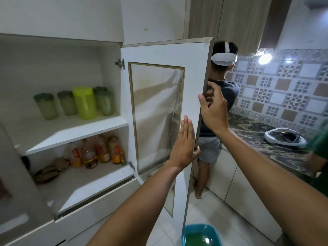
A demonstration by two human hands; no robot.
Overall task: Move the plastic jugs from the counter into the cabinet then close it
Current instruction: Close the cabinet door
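Note:
A white cabinet (74, 125) stands open at the left. On its upper shelf a bright yellow-green plastic jug (84, 102) stands among several pale green jugs (46, 106). The right cabinet door (159, 55), white with a glass panel, swings out toward me. My left hand (184, 148) lies flat against the door's inner face near its free edge, thumb hooked around the edge. My right hand (213, 107) grips that same free edge higher up, fingers curled behind it.
Oil bottles (99, 151) and dark dishes sit on the lower shelf. A person (218, 96) wearing a white headset stands just behind the door. A marbled counter (266, 139) holds another headset (285, 137). A blue basin (201, 236) sits on the floor below.

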